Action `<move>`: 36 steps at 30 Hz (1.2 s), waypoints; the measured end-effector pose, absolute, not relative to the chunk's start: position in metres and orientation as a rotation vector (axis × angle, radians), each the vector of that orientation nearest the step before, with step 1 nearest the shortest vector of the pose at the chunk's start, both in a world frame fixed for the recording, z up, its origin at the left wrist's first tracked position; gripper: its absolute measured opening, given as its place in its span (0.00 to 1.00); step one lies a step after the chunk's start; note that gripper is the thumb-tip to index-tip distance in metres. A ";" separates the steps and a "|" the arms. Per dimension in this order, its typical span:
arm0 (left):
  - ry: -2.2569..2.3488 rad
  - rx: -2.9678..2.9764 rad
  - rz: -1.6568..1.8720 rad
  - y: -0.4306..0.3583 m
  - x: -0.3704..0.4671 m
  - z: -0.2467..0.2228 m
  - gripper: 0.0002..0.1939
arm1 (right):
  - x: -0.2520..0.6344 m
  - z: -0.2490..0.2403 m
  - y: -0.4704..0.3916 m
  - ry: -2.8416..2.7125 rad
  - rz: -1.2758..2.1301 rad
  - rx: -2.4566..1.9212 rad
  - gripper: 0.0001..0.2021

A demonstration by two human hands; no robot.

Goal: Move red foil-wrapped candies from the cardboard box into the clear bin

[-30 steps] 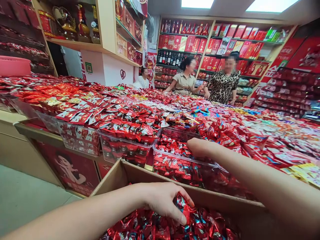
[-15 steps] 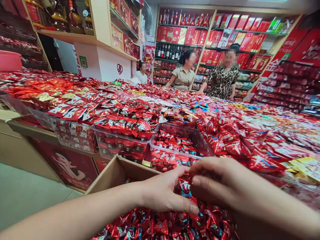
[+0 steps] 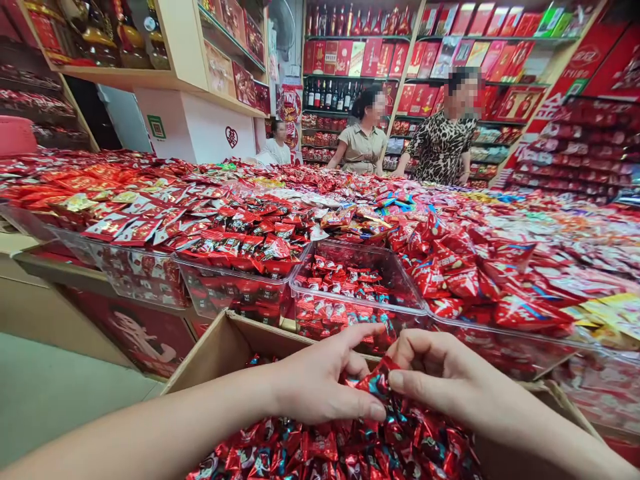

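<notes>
Over an open cardboard box [image 3: 200,350] filled with red-wrapped candies [image 3: 320,443], my two hands come close together. My right hand [image 3: 440,373] pinches one end of a shiny red wrapped candy [image 3: 376,381] between thumb and fingers. On the candy's other side, my left hand [image 3: 325,380] is partly closed around it, with the index finger stretched forward and the other fingers curled. The left palm faces inward, so whether more candies lie in it is hidden.
Just beyond the box stands a clear plastic bin [image 3: 357,303], part-filled with small red candies. Heaped bins of red packets [image 3: 465,267] spread across the counter. Two people stand behind it, and another is farther left. Shelves of bottles and gift boxes [image 3: 370,57] line the back wall.
My right hand has turned and drawn back slightly, its thumb and fingers now pinching the candy's end. The candy has tilted. The view has shifted a little.
</notes>
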State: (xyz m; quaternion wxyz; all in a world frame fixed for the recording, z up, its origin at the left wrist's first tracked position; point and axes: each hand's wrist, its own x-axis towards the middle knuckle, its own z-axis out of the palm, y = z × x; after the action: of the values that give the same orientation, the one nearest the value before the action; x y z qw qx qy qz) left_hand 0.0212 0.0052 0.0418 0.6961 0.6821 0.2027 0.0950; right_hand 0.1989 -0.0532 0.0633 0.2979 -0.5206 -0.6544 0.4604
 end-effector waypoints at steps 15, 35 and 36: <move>0.396 1.433 -0.171 0.017 0.019 0.024 0.32 | 0.199 0.104 -0.053 -2.175 0.266 -1.594 0.05; 0.508 1.609 -0.301 0.016 0.015 0.014 0.29 | 0.190 0.090 0.076 -2.748 -0.252 -2.160 0.12; 0.502 1.601 -0.304 0.016 0.015 0.014 0.29 | 0.190 0.093 0.076 -2.770 -0.217 -2.162 0.12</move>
State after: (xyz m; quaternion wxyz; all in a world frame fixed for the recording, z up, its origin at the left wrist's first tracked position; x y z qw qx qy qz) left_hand 0.0152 0.0160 0.0142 0.6579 0.7071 0.2217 -0.1343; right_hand 0.1902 0.0759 0.0926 -0.1883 -0.6031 -0.7727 -0.0606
